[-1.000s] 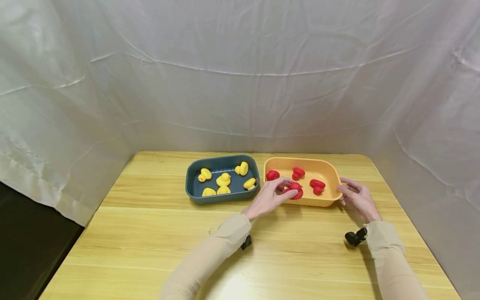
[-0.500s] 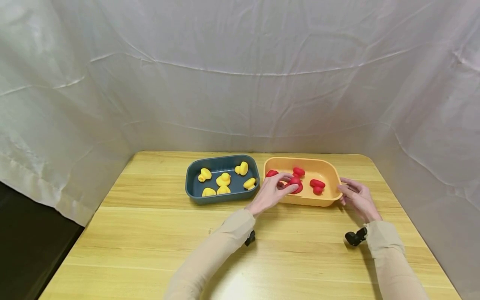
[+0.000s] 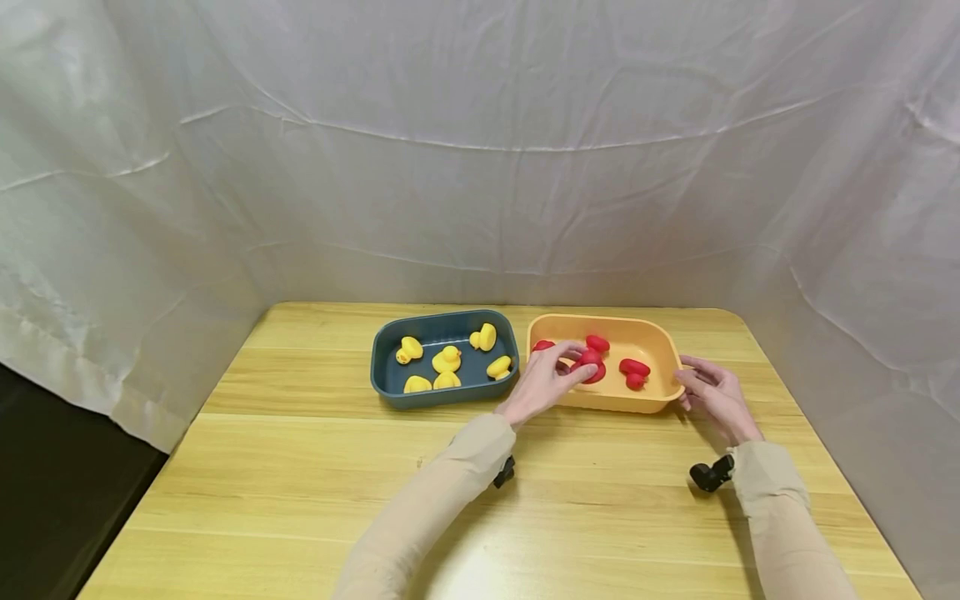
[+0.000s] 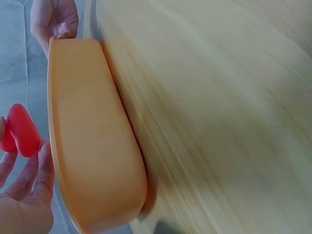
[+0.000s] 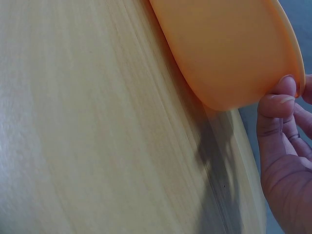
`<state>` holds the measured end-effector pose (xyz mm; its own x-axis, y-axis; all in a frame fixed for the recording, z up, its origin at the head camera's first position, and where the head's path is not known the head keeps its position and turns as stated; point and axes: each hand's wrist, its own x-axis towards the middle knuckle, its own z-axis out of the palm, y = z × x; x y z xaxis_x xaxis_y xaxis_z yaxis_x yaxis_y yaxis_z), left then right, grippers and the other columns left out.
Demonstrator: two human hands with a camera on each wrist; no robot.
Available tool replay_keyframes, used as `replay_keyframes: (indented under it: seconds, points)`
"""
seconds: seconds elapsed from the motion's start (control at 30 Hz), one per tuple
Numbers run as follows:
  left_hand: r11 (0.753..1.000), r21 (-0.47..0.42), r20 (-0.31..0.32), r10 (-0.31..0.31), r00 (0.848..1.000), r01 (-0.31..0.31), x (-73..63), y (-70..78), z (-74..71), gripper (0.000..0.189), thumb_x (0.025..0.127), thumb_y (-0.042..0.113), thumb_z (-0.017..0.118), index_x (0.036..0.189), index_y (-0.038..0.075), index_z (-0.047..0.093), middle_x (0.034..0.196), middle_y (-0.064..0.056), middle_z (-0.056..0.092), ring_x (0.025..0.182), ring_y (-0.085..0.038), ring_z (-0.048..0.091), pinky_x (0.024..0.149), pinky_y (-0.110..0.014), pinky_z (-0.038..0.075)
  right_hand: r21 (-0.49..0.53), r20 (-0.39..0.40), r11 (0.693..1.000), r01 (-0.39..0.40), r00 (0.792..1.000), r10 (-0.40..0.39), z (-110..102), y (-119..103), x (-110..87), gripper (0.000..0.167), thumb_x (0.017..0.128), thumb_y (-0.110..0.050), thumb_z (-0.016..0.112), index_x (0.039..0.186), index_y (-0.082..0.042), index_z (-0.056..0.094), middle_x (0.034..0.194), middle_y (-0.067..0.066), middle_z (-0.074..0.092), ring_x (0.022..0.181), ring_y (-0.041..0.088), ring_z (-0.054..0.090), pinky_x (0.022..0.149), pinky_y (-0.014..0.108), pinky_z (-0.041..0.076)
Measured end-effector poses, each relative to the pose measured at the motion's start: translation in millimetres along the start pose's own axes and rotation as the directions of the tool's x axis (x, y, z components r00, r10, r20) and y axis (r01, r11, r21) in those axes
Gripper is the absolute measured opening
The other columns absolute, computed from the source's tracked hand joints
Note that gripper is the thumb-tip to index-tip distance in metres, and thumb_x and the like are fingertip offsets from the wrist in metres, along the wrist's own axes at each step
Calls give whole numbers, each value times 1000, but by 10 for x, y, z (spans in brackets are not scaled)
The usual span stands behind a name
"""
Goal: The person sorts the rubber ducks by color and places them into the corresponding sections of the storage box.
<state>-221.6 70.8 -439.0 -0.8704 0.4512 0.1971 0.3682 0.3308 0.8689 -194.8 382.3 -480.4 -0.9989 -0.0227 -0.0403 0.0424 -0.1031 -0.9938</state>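
Note:
My left hand (image 3: 542, 385) pinches a red rubber duck (image 3: 590, 362) between thumb and fingertips, over the near side of an orange bin (image 3: 651, 333). In the left wrist view that red duck (image 4: 23, 130) appears just beyond the bin's rim. Other red ducks lie in the bin, among them one red duck (image 3: 634, 372) on the right and another red duck (image 3: 597, 343) at the back. At the bin's right end, my right hand (image 3: 716, 398) grips the rim with thumb and fingers. The left hand partly covers the ducks on the left.
A dark blue bin (image 3: 442, 398) holding several yellow ducks (image 3: 447, 359) stands close to the orange bin's left side. Both are on a wooden table (image 3: 300, 475). Pale curtains (image 3: 480, 208) hang around its back and sides.
My left hand has shifted slightly away from me and to the right, carrying the red duck a little farther over the bin. The right hand has stayed at the rim.

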Motion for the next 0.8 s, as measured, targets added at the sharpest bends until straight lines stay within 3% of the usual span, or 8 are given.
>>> replay_keyframes:
  seconds: [0.4,0.57,0.7,0.8]
  points:
    - [1000,25,-30,-7,1000,8,54,5,5,37,95,34,70,125,13,65,121,-5,71,102,-21,67,87,-15,56,-18,-1,1000,-13,1000,13,11,-6,16,29,99,-8,63,127,-7,55,85,-4,73,63,7,62,53,17,54]
    - [1000,6,-50,-18,999,18,53,4,-13,38,95,35,70,126,13,65,125,-8,70,97,-19,68,82,-15,57,-19,6,1000,-10,1000,10,13,-6,31,29,99,-8,62,127,-7,56,86,-4,73,64,7,62,53,17,55]
    - [999,-15,-74,-44,996,42,8,4,-120,41,96,38,68,130,15,63,131,-8,67,95,-16,68,81,-17,58,-22,7,1000,-9,1000,9,12,-3,41,29,99,-8,62,128,-7,55,86,-4,73,63,7,62,53,18,55]
    - [998,-29,-114,-54,992,51,-66,-23,-309,41,96,37,68,132,16,63,131,-7,67,99,-17,68,86,-21,59,-37,0,999,-16,1000,16,7,-7,38,34,99,-10,63,131,-4,53,86,-5,73,63,7,62,52,18,55]
